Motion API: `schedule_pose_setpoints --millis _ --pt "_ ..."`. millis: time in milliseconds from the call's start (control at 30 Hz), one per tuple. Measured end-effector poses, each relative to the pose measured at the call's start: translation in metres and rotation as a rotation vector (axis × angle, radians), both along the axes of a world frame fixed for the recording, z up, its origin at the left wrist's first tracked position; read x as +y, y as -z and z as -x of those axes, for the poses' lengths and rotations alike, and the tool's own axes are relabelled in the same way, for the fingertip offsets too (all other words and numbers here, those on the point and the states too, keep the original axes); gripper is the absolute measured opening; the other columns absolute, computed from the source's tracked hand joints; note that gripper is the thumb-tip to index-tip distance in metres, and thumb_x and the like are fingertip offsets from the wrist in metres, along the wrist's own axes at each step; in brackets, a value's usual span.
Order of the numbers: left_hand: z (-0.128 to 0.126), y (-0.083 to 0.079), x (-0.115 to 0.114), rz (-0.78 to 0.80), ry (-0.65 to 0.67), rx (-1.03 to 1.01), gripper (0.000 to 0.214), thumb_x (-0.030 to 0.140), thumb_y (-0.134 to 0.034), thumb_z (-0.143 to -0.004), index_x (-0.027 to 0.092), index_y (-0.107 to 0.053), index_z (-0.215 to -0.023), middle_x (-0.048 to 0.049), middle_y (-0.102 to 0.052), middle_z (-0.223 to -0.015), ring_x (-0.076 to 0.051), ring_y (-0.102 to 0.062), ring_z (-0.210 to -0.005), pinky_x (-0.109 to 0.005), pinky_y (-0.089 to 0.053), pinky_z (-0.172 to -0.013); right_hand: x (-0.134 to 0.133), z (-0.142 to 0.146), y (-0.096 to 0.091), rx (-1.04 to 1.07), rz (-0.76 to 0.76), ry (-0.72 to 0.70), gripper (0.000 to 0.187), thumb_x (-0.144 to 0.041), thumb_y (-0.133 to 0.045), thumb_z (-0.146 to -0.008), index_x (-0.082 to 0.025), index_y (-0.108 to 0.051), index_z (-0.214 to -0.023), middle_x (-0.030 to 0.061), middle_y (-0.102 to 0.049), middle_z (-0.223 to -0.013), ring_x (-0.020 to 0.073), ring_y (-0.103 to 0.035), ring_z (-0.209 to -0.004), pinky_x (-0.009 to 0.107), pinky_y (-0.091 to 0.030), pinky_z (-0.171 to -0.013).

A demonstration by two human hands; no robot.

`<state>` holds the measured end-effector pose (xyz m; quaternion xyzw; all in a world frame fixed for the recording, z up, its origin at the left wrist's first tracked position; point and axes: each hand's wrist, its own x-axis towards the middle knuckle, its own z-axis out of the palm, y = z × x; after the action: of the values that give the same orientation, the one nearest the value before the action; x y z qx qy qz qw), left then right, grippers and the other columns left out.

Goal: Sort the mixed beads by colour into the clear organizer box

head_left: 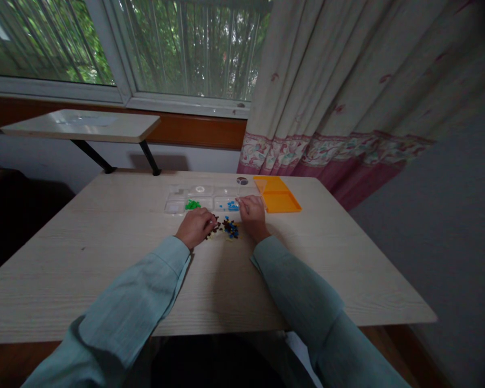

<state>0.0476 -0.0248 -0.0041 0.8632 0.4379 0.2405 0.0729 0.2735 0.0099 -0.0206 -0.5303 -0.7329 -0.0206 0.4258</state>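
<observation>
A clear compartment tray (207, 202) lies on the table, with small green pieces (193, 205) in one front compartment and small blue pieces (233, 206) in another. My right hand (253, 214) is closed at the front right of the tray, its fingertips together beside the blue pieces. At the brown and cream pieces (214, 228) in front of the tray, my left hand (196, 226) has its fingers curled and pressed together. What either hand pinches, if anything, is too small to make out. Between the hands sits a mixed pile of dark, blue and yellow pieces (230, 228).
An orange plastic case (282, 202) lies right of the tray. A dark round mark (242, 181) is on the table (145, 280) behind the tray. A raised shelf (84, 125) on black legs stands at the back left. The curtain (307, 108) hangs behind the table's right side.
</observation>
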Motion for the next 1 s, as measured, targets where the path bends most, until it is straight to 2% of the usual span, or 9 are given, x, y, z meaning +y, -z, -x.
schedule_pose_setpoints --millis 133,233,433,567,800,1000 --pt "0.000 0.001 0.000 -0.007 -0.015 -0.013 0.020 0.030 -0.051 -0.091 0.018 -0.067 -0.084 -0.0074 -0.061 -0.083 -0.021 -0.054 -0.083 -0.035 -0.041 -0.077 0.000 0.000 -0.001 -0.001 -0.005 0.001 0.029 -0.030 -0.044 -0.096 -0.021 -0.072 -0.098 0.0064 -0.067 -0.091 0.0209 -0.054 -0.090 0.036 -0.039 -0.086" --pt "0.001 0.003 0.002 -0.004 -0.043 -0.105 0.024 0.033 -0.049 -0.092 0.017 -0.065 -0.084 -0.0071 -0.060 -0.082 -0.021 -0.054 -0.084 -0.034 -0.042 -0.077 -0.003 0.002 -0.003 0.000 -0.021 -0.026 0.029 -0.029 -0.044 -0.096 -0.021 -0.072 -0.099 0.0062 -0.068 -0.091 0.0206 -0.055 -0.090 0.036 -0.040 -0.086" --pt "0.001 0.008 0.009 0.063 -0.126 -0.381 0.025 0.034 -0.048 -0.092 0.017 -0.064 -0.084 -0.0042 -0.058 -0.077 -0.017 -0.052 -0.079 -0.030 -0.042 -0.073 -0.019 0.020 -0.014 -0.043 -0.037 -0.220 0.026 -0.033 -0.049 -0.094 -0.023 -0.073 -0.097 0.0051 -0.069 -0.088 0.0187 -0.056 -0.088 0.034 -0.042 -0.084" --pt "-0.001 0.007 0.010 0.122 -0.149 -0.486 0.027 0.036 -0.047 -0.091 0.017 -0.063 -0.082 -0.0030 -0.056 -0.075 -0.017 -0.052 -0.077 -0.029 -0.042 -0.071 -0.029 0.032 -0.018 -0.119 -0.034 -0.292 0.024 -0.037 -0.053 -0.093 -0.025 -0.073 -0.101 0.0048 -0.069 -0.089 0.0191 -0.054 -0.090 0.034 -0.039 -0.083" --pt "-0.004 0.003 0.006 0.151 -0.137 -0.533 0.026 0.036 -0.047 -0.092 0.017 -0.062 -0.081 -0.0028 -0.057 -0.077 -0.017 -0.053 -0.079 -0.029 -0.043 -0.073 -0.036 0.042 -0.020 -0.166 -0.018 -0.217 0.024 -0.041 -0.056 -0.091 -0.026 -0.074 -0.098 0.0043 -0.069 -0.085 0.0190 -0.053 -0.090 0.034 -0.034 -0.079" --pt "-0.004 0.002 0.004 0.155 -0.130 -0.533 0.027 0.036 -0.048 -0.092 0.017 -0.063 -0.080 -0.0026 -0.058 -0.076 -0.016 -0.053 -0.079 -0.029 -0.043 -0.074 -0.038 0.044 -0.021 -0.187 -0.030 -0.227 0.021 -0.036 -0.055 -0.092 -0.026 -0.074 -0.096 0.0027 -0.069 -0.086 0.0185 -0.053 -0.089 0.034 -0.032 -0.080"
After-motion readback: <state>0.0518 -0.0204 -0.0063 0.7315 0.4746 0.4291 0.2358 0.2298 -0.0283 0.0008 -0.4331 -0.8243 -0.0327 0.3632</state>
